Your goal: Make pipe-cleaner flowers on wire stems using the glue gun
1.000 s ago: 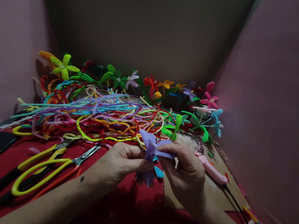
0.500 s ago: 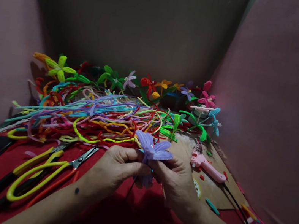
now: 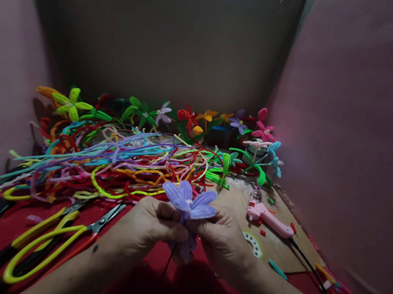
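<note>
A purple pipe-cleaner flower (image 3: 189,201) stands upright between both hands, its petals spread above the fingers. My left hand (image 3: 150,225) pinches it from the left, fingers curled. From the right, my right hand (image 3: 223,240) grips the same flower, fingers closed round its base. A thin dark stem hangs below the hands over the red cloth (image 3: 171,289).
A tangled heap of coloured pipe cleaners (image 3: 118,158) lies behind the hands. Finished flowers (image 3: 187,115) line the back wall. Yellow-handled scissors (image 3: 51,238) lie at the left. A pink glue gun (image 3: 269,218) rests on a wooden board (image 3: 277,247) at the right.
Both hands have drawn nearer and lower with the flower. The flower has turned upright, its petals now facing up. The right hand has shifted from a petal to the base.
</note>
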### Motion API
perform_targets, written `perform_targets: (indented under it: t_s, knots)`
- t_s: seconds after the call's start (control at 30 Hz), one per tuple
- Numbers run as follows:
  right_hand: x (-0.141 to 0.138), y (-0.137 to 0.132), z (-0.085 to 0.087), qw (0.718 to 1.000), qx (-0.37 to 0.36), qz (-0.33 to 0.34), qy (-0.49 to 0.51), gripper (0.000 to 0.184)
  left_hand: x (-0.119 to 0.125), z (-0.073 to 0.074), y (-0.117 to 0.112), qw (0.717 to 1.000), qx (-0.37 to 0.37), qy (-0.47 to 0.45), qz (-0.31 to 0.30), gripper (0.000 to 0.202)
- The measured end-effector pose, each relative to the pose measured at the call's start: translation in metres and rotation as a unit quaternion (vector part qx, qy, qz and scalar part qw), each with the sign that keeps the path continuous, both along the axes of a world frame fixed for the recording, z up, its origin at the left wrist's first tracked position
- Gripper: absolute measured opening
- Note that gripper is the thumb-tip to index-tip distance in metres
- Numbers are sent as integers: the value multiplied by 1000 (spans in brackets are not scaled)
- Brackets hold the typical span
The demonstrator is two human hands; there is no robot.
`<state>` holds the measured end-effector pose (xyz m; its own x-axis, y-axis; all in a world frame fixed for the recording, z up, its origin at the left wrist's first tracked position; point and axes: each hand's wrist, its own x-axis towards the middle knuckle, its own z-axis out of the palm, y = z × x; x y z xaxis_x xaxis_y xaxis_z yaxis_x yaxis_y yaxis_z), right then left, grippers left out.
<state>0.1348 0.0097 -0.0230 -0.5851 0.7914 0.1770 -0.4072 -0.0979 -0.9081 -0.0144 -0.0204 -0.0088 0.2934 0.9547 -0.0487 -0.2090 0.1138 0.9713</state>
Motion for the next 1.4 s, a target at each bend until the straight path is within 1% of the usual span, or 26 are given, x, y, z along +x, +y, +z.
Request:
perform_targets:
  t_s: [0.1, 0.2, 0.3, 0.4, 0.5, 0.6, 0.73, 0.8, 0.9, 1.0, 1.07, 1.13, 1.2, 1.23, 1.33, 1.4]
  knots:
    - [1, 2, 0, 1000, 19, 20, -6, 9, 0, 2, 0, 1000, 1, -6, -8, 6]
    - [1, 1, 2, 999, 41, 6, -7, 14, 3, 8, -1, 1000, -1, -7, -7, 8]
    - [0, -2, 5, 998, 61, -8, -4, 20, 6, 11, -2, 1000, -1, 5, 12, 5]
    - [0, -3, 10, 992, 118, -44, -2, 27, 6, 10, -3, 999, 24, 21, 39, 4]
    - [1, -3, 17, 977, 190, -95, -2, 30, 1, 10, -5, 996, 62, 38, 51, 7]
    - [1, -4, 24, 969, 218, -115, 3, 30, -1, 12, -8, 988, 109, 84, 72, 9]
    - [0, -7, 30, 977, 184, -87, 57, 32, 3, 11, -14, 960, 187, 180, 102, 18]
    - [-1, -9, 31, 978, 171, -88, 82, 29, 7, 7, -16, 947, 225, 196, 117, 20]
    - [0, -10, 27, 979, 158, -91, 94, 25, 10, 1, -16, 931, 266, 202, 145, 19]
    - [1, -12, 24, 980, 149, -88, 93, 25, 9, -3, -14, 910, 326, 212, 143, 19]
    - [2, -13, 23, 980, 149, -94, 90, 27, 7, -4, -13, 895, 367, 219, 127, 30]
    - [2, -13, 25, 980, 144, -103, 90, 28, 5, -5, -12, 886, 392, 217, 122, 40]
    - [2, -13, 26, 981, 134, -105, 95, 28, 4, -6, -11, 888, 390, 219, 110, 44]
    - [2, -13, 26, 981, 129, -104, 98, 27, 4, -6, -11, 891, 380, 223, 105, 43]
    - [0, -11, 26, 983, 113, -99, 107, 23, 7, -8, -11, 910, 325, 237, 106, 31]
    - [-2, -10, 25, 985, 97, -99, 105, 22, 10, -8, -10, 923, 280, 229, 129, 26]
